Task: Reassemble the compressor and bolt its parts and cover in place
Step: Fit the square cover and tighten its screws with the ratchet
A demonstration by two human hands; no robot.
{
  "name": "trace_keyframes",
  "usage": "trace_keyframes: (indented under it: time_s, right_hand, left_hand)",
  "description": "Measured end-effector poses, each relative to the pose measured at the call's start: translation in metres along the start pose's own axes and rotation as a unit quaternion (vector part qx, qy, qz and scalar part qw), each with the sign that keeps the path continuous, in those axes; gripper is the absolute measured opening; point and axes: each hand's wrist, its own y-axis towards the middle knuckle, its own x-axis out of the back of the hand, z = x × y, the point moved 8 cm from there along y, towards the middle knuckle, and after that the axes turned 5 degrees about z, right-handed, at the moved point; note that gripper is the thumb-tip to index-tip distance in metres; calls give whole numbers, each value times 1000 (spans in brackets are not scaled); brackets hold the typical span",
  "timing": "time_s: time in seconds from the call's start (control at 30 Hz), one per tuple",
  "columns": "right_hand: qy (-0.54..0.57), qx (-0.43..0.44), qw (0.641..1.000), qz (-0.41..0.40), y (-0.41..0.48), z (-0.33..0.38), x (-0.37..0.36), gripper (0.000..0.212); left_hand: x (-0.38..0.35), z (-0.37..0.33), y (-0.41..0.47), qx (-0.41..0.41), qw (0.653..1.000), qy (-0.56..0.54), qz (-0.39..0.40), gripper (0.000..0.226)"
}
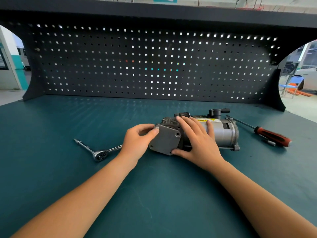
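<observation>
A grey metal compressor (223, 133) lies on its side on the green bench, with a yellow warning label on top. Its flat grey cover (166, 138) sits on the left end, facing me. My left hand (139, 140) pinches a bolt (156, 129) at the cover's upper left corner between thumb and fingers. My right hand (197, 140) lies over the compressor body, fingers spread across the top and thumb pressed at the cover's lower edge. An empty bolt hole shows at the cover's right corner.
A ratchet wrench (98, 152) with an extension lies left of my left hand. A red-and-black screwdriver (267, 133) and a small socket (271, 143) lie right of the compressor. A dark pegboard (154, 66) stands along the back of the bench.
</observation>
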Motion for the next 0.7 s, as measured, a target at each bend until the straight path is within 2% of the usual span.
trace_keyframes:
  time_s: [0.17, 0.43, 0.6, 0.7]
  right_hand:
    - [78, -26, 997, -5, -2, -8, 2, 92]
    - [88, -36, 995, -8, -1, -11, 1, 68]
    - [101, -48, 994, -20, -1, -11, 1, 64]
    - [96, -51, 994, -18, 0, -12, 1, 66]
  left_hand:
    - [1, 0, 1, -4, 1000, 12, 0, 14]
    - [3, 2, 0, 13, 999, -10, -27, 17]
    - [1, 8, 0, 54, 997, -51, -27, 6]
    - [2, 6, 1, 49, 997, -49, -25, 5]
